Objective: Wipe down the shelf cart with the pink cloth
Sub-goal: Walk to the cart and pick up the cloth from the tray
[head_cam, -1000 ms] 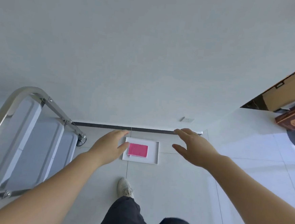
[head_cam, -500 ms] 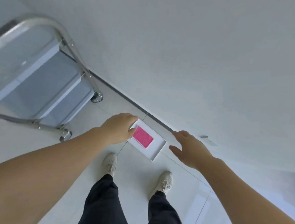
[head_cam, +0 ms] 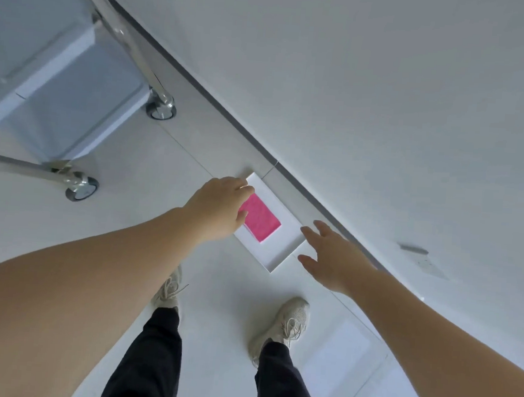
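A folded pink cloth (head_cam: pixel 261 218) lies in a shallow white tray (head_cam: pixel 285 245) on the tiled floor beside the wall. My left hand (head_cam: pixel 219 209) hovers over the cloth's left edge with fingers curled down, covering part of it; I cannot tell whether it touches the cloth. To the tray's right, my right hand (head_cam: pixel 333 255) is spread open and holds nothing. The shelf cart (head_cam: pixel 59 88), with pale blue shelves, a chrome frame and caster wheels, stands at the upper left.
A white wall with a dark baseboard (head_cam: pixel 229 117) runs diagonally behind the tray. My two feet in light sneakers (head_cam: pixel 285 322) stand on the floor just in front of the tray. A cart wheel (head_cam: pixel 83 188) sits left of my left hand.
The view has tilted and swung down toward the floor. Both hands have come closer to the tray, and my left hand now overlaps the cloth's left edge.
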Available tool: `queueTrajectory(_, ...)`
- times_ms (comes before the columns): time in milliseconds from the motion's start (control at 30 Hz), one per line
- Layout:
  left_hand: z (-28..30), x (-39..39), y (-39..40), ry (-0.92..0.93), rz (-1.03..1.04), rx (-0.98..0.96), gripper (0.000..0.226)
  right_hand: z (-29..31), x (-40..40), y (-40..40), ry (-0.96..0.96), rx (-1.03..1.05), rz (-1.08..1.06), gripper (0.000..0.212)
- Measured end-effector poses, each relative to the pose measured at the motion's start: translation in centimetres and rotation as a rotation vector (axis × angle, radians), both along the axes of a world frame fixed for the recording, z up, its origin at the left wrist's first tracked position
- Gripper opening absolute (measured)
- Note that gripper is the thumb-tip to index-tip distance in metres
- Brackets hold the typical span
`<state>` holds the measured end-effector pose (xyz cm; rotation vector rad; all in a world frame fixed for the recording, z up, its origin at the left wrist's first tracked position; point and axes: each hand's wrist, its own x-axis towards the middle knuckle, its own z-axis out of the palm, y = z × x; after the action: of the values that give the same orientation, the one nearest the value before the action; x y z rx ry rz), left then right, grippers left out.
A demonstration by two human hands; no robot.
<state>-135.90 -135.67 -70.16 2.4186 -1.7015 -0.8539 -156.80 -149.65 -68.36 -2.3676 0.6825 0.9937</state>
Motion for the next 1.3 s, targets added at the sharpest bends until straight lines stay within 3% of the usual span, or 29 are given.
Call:
queueTrajectory(333,-26.0,1.1,1.2,-0.083,-0.126,0.087,0.053,-29.8,2.5,1.7,0.133,-0.005,-0.002,0.057)
queueTrajectory(467,-32.1,2.0,2.3,-0.100,-0.103,0.064,0.052,-37.8,2.8,2.6,0.168,-0.018,-0.038,0.054)
queueTrajectory(600,-35.3,2.2,2.6,-0.096,-0.092,0.050,0.052,-42.0,3.1,2.9,0.203,-0.011,-0.077,0.052)
queueTrajectory(800,-36.6,2.4,1.9,-0.096,-0.074,0.008,0.050,-43.5,3.4,2.4,0.166,-0.105,-0.180,0.035)
queueTrajectory(900,-36.4,2.3,1.7,-0.092,-0.082,0.007,0.051,-43.2,3.9,2.4,0.096,-0.170,-0.143,0.023)
queueTrajectory(1000,-35.1,2.5,1.4,-0.091,-0.080,-0.001,0.049,-41.5,4.6,2.1,-0.021,-0.158,-0.132,0.024)
queueTrajectory(1133,-30.9,3.3,0.9,-0.079,-0.068,-0.016,0.051,-36.0,7.2,1.6,-0.186,-0.113,-0.100,0.025)
queueTrajectory(1233,-26.1,4.5,0.2,-0.077,-0.058,-0.084,0.047,-28.7,9.8,1.1,-0.303,-0.049,-0.110,0.042)
queueTrajectory(1300,-22.1,5.5,-0.2,-0.061,-0.036,-0.127,0.044,-23.2,11.4,0.5,-0.376,-0.014,-0.121,0.043)
